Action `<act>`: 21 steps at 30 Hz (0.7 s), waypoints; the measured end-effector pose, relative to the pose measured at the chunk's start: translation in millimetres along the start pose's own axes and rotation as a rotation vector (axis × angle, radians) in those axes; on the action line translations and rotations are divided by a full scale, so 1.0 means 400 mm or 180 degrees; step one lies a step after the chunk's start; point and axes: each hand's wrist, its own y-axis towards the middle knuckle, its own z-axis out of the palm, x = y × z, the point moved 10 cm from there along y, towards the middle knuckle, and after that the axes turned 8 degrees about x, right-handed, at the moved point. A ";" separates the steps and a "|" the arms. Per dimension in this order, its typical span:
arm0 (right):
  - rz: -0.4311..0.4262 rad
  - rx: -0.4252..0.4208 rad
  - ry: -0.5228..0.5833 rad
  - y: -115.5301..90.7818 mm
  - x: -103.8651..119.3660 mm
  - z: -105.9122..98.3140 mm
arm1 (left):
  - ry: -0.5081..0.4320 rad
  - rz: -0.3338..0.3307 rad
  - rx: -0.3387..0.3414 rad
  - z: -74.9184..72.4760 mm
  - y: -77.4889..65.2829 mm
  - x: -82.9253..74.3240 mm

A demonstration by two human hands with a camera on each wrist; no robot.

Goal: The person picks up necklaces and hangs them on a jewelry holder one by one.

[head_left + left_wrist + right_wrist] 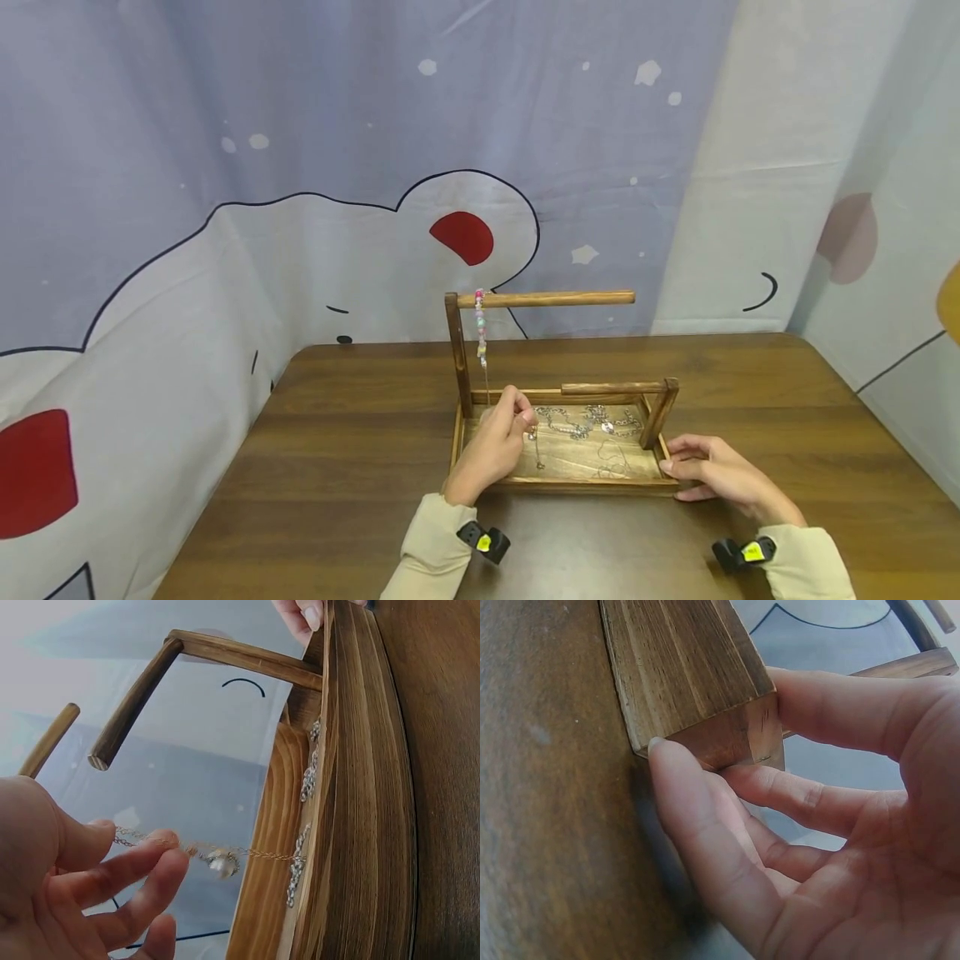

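My left hand [491,442] is over the left part of a wooden jewelry stand, pinching a fine gold-coloured necklace [270,856] between thumb and fingertips. A pale, pearl-like pendant [221,864] hangs just below those fingers, and the chain's lower end dangles toward the tray floor. My right hand [720,479] holds the right end of the stand's tray [585,488], its thumb at the rim and its fingers against the end wall. A pastel beaded strand [481,329] with a thin chain tail hangs from the upper bar [562,298], near its post.
Several silver chains [573,429] lie along the back of the tray floor, and a fine thin chain [612,458] lies nearer the front. The lower bar [611,388] juts left from the right post [660,414]. A patterned curtain [337,267] stands behind the brown table [337,467].
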 end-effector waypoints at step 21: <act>0.0011 -0.0001 0.0004 0.002 -0.004 -0.002 | 0.0096 0.0197 -0.0137 -0.028 0.000 -0.014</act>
